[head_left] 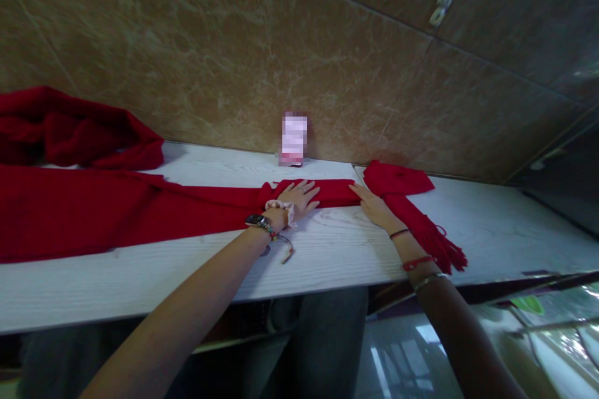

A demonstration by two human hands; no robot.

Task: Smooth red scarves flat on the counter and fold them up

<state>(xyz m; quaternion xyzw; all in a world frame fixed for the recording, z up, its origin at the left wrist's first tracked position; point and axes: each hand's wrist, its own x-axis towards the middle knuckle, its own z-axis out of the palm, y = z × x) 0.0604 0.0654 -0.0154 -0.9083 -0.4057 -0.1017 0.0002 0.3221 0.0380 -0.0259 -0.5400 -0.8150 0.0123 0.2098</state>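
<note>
A long red scarf lies along the white wood-grain table, wide at the left and narrowed into a folded strip at the middle. My left hand rests flat on this strip with fingers spread. At the strip's right end, my right hand touches the cloth with its fingers stretched out. Just beyond that hand lies a folded red piece, and a fringed red end slants toward the table's front edge. Whether these join the strip, I cannot tell.
A bunched heap of red cloth sits at the far left by the wall. A phone leans upright against the brown tiled wall. The white table's front edge runs close to my legs. A green object shows at the lower right.
</note>
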